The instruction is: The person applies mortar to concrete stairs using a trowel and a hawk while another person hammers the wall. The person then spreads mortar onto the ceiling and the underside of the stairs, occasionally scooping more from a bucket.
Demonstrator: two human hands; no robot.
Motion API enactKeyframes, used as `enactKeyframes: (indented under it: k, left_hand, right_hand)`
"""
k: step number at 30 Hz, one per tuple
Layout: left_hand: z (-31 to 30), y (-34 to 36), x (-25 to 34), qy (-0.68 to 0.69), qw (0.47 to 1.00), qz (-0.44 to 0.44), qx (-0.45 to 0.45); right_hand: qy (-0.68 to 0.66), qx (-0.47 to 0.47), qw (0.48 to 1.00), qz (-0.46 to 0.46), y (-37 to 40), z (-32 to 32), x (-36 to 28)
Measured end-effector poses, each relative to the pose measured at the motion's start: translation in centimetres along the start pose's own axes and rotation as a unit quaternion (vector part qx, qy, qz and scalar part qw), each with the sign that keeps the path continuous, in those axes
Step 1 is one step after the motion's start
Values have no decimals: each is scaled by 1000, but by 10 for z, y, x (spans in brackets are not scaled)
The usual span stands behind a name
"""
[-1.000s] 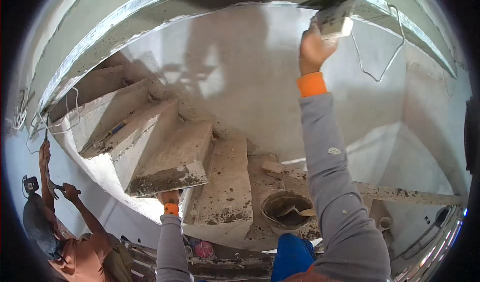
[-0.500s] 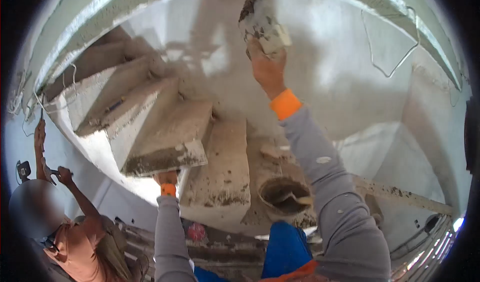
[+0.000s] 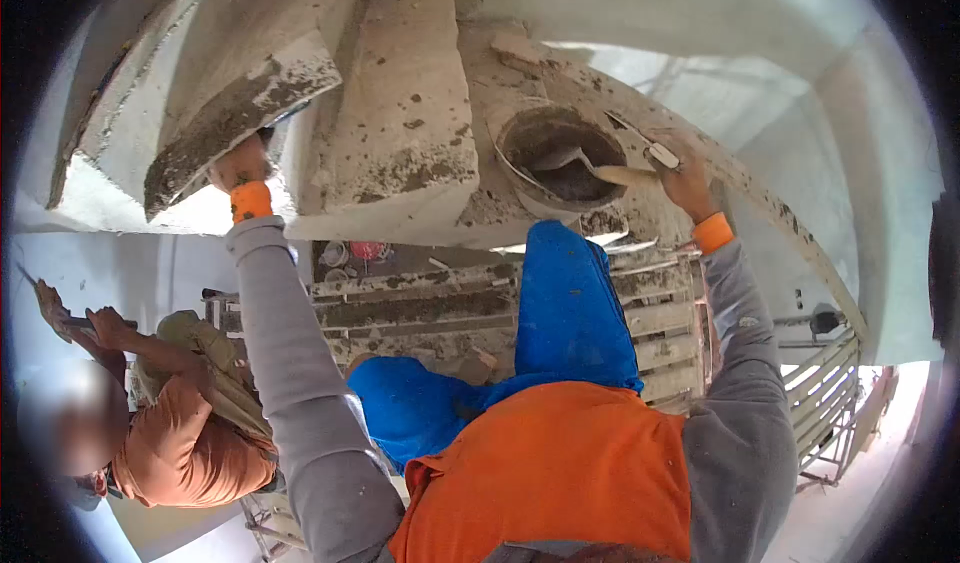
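Observation:
My left hand (image 3: pixel 242 166) is raised and grips from below a flat mortar board (image 3: pixel 235 98) with wet grey mortar along its near edge. My right hand (image 3: pixel 686 178) is shut on a plastering trowel (image 3: pixel 640 141), held at the right rim of a round bucket (image 3: pixel 530 188) of dark mortar. A small scoop trowel with a wooden handle (image 3: pixel 605 171) lies inside the bucket. Both sleeves are grey with orange cuffs. My blue trouser knee (image 3: pixel 570 293) is bent up below the bucket.
The bucket stands on rough concrete stair steps (image 3: pixel 400 113) spattered with mortar. A wooden plank scaffold (image 3: pixel 420 308) runs beneath me. At lower left a co-worker in an orange shirt (image 3: pixel 185 443) holds a tool against the wall. A plastered wall (image 3: pixel 780 123) curves at the right.
The view has swung down from the ceiling to the stairs and my body. My right hand has dropped from the plastered surface overhead to the bucket, still holding the trowel.

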State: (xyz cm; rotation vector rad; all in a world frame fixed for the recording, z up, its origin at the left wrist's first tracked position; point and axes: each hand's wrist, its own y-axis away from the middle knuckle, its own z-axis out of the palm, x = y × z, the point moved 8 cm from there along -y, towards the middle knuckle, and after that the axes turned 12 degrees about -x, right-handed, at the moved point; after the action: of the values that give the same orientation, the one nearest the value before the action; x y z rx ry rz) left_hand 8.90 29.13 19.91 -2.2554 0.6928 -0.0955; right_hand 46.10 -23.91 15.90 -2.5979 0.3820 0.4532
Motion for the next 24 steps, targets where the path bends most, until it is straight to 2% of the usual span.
enactKeyframes:
  k: [1, 2, 4, 7, 10, 12, 14, 15, 17, 20, 24]
  left_hand:
    - [0, 0, -1, 34, 999, 20, 30]
    - [7, 1, -4, 38, 999, 3, 13]
    - [15, 1, -14, 43, 998, -32, -19]
    - [10, -3, -11, -4, 1000, 5, -10]
    - [-11, 2, -5, 77, 992, -65, -70]
    - [30, -3, -30, 23, 991, -75, -110]
    - [32, -5, -24, -77, 981, -70, -163]
    - [33, -3, -20, -150, 967, -59, -196]
    - [28, -1, -15, -178, 968, -27, -174]
    - [7, 0, -14, -88, 994, -3, -66]
    - [-3, 3, -14, 0, 999, -17, -38]
  right_hand:
    - [8, -2, 1000, 2, 8, 8, 7]
    - [44, -3, 999, -2, 13, 17, 13]
    - [-20, 6, 999, 28, 17, 24, 33]
    - [-79, 22, 991, 108, 20, 46, 82]
    - [-134, 19, 977, 166, 18, 55, 96]
    - [-185, -1, 958, 218, 15, 57, 101]
    - [-243, -38, 923, 296, 20, 66, 117]
    - [-209, -46, 944, 252, 17, 64, 120]
    - [-137, -59, 975, 162, 10, 61, 123]
    - [-184, -80, 970, 138, 3, 60, 134]
    - [-183, -88, 969, 141, -8, 64, 149]
